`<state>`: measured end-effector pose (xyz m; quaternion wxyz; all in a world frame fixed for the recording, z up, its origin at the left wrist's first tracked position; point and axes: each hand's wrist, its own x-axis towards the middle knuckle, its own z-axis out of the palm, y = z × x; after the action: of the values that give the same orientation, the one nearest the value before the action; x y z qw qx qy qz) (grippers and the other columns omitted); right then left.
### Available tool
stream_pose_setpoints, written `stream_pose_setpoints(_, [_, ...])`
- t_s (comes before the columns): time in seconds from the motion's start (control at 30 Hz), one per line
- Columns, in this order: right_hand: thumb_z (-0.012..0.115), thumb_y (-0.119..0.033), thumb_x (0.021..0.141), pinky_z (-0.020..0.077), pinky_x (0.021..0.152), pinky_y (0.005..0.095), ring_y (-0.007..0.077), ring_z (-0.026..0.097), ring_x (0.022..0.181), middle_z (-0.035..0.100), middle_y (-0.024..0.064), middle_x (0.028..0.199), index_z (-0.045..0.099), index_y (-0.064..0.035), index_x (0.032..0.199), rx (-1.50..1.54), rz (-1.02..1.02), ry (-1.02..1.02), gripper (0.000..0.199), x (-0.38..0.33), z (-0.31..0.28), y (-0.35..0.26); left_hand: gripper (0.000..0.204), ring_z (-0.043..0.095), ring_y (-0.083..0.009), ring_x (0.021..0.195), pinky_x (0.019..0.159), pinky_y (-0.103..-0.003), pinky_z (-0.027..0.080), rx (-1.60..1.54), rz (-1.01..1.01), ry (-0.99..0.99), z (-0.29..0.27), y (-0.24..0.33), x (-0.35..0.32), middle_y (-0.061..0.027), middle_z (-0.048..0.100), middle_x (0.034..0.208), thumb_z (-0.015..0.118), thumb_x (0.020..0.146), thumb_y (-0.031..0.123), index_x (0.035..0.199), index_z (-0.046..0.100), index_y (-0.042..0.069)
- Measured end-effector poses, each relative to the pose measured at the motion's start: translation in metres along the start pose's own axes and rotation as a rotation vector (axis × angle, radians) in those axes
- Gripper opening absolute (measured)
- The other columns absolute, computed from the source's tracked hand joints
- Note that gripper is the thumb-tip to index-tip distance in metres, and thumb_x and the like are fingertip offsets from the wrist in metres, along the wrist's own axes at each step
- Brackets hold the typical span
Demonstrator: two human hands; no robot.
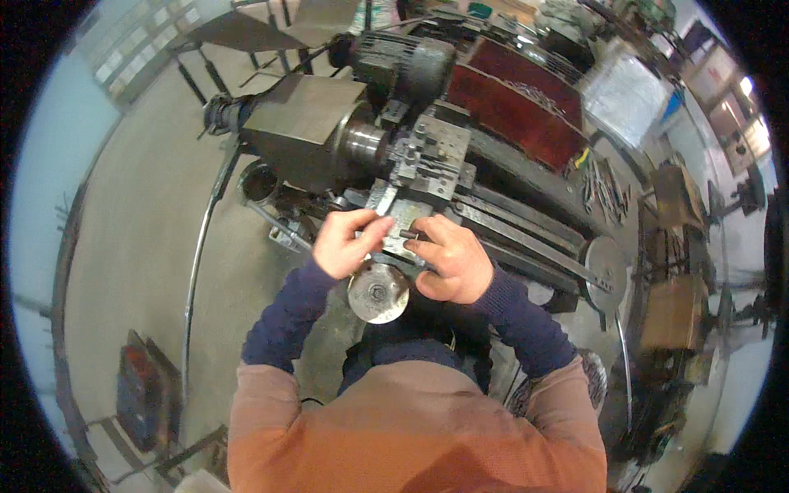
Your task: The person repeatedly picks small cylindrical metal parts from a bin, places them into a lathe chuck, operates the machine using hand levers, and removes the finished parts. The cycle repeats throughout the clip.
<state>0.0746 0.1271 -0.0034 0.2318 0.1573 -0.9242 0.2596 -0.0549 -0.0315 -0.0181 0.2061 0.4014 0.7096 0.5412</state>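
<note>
Both my hands are over the front of a small metal lathe. My right hand point(452, 260) is closed, with a small dark cylindrical piece point(407, 234) pinched between its fingers. Left of it, my left hand point(347, 243) has its thumb and forefinger drawn together; whatever may be between them is too small to make out. Beneath the fingers lies a light metal slide plate point(401, 215). Just beyond stands the tool post block point(440, 152), beside the round chuck point(363, 144). A round metal handwheel point(378, 293) sits below my hands, near my body.
Behind the chuck is the headstock housing point(300, 115), with a ribbed motor point(404, 66) farther back. A dark red tray point(518, 111) holds small metal bits. Several hand tools point(604, 191) lie at right. The lathe bed rails point(526, 234) run toward a round disc point(606, 271).
</note>
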Motion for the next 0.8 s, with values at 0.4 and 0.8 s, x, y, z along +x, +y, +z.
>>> stream_pose_setpoints(0.4, [0.058,-0.007,0.049,0.0441,0.072,0.0372,0.032,0.052,0.082,0.051,0.0149,0.095,0.059,-0.0001,0.091,0.235,0.13,0.188,0.042,-0.033,-0.015,-0.004,0.029,0.061,-0.0164,0.065,0.064,-0.029,0.049,-0.682,-0.168,-0.299,0.055,-0.005,0.005,-0.0095,0.062,0.075,0.05,0.091,0.023,0.087,0.06,-0.004])
stream_pose_setpoints(0.8, [0.056,-0.002,0.048,0.0447,0.073,0.0362,0.0339,0.053,0.082,0.053,0.0175,0.097,0.06,-0.0004,0.092,0.28,0.174,0.254,0.044,-0.047,-0.005,0.006,0.026,0.06,-0.0206,0.061,0.058,-0.031,0.05,-0.89,-0.336,-0.306,0.071,-0.018,0.005,-0.0123,0.06,0.071,0.051,0.089,0.022,0.088,0.058,-0.003])
